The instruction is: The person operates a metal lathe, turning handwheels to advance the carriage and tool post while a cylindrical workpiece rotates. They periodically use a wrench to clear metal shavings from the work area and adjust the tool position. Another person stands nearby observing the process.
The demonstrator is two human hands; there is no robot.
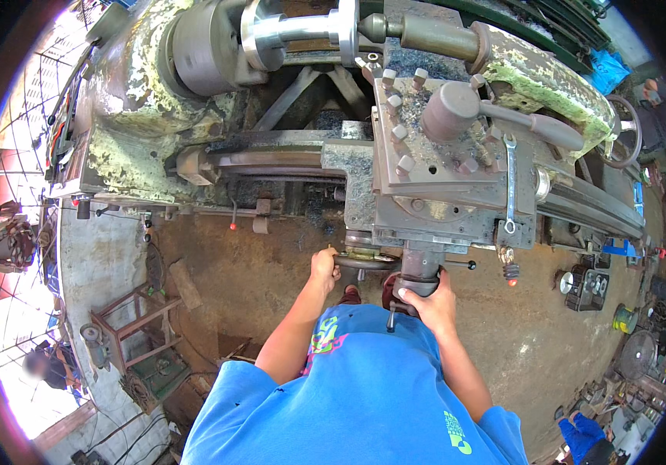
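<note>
One lathe (pixel 348 167), worn, pale-green paint peeling; its square tool post (pixel 426 155) serves as your reference. One headstock (pixel 143 116), paint flaked, left of the tool post. One tailstock (pixel 554 93), to the right of the tool post and farther from you. One grey chuck (pixel 205 50), beyond the tool post and to its left. One bright flanged workpiece (pixel 306 29), beyond the tool post, slightly left. One handwheel (pixel 368 264), seen nearly edge-on, on your side of the tool post, a little left. One dark cylindrical collar (pixel 416 287), on your side of the tool post. One spanner (pixel 510 186), lying just right of the tool post. Your hands: the left hand (pixel 325 266), fingers curled round the handwheel's rim; the right hand (pixel 432 301), wrapped about the collar's right side, fingertips partly hidden.
</note>
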